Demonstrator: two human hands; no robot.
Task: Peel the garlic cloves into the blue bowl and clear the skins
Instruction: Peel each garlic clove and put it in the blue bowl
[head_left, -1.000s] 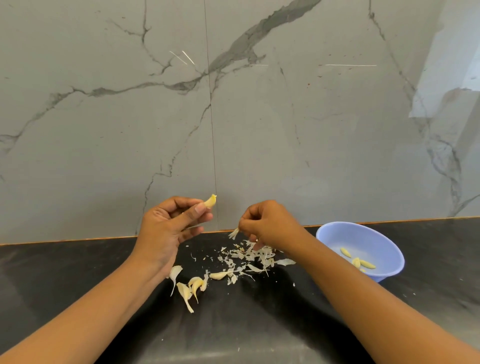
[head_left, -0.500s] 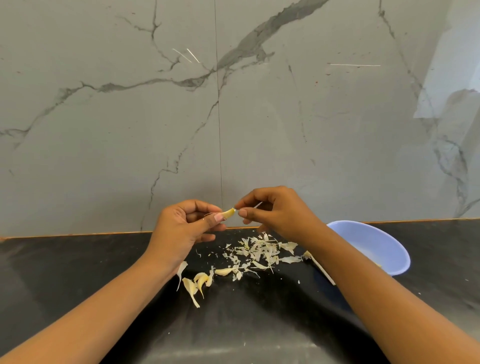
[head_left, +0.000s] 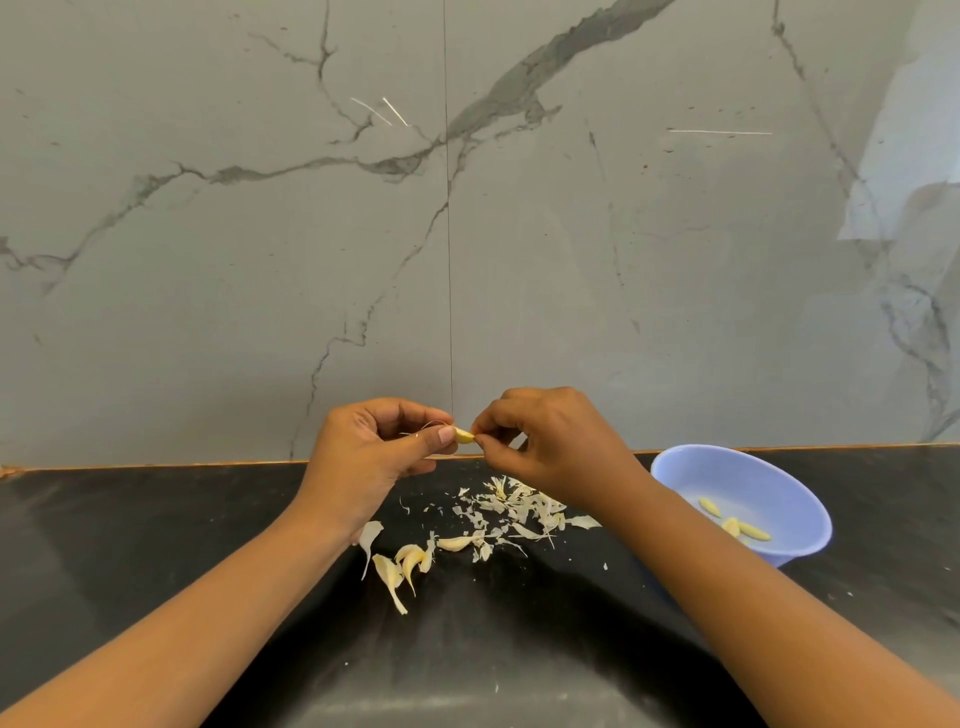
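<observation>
A small yellow garlic clove (head_left: 464, 435) is held up above the black counter between both hands. My left hand (head_left: 371, 452) pinches it between thumb and forefinger; my right hand (head_left: 545, 441) pinches its other end with the fingertips. A thin strip of skin curls off the clove by my left fingers. The blue bowl (head_left: 779, 483) sits on the counter at the right with three peeled cloves (head_left: 737, 525) inside. A pile of papery skins (head_left: 519, 506) lies below my hands, and a few unpeeled cloves (head_left: 408, 561) lie to its left.
The black counter (head_left: 156, 545) runs back to a grey marble wall (head_left: 467, 234). My right forearm passes just in front of the bowl's left rim. Small skin flecks are scattered on the counter near the bowl.
My right hand rose from the skin pile, where it held a scrap, and met the clove in my left hand. Both hands now pinch the clove.
</observation>
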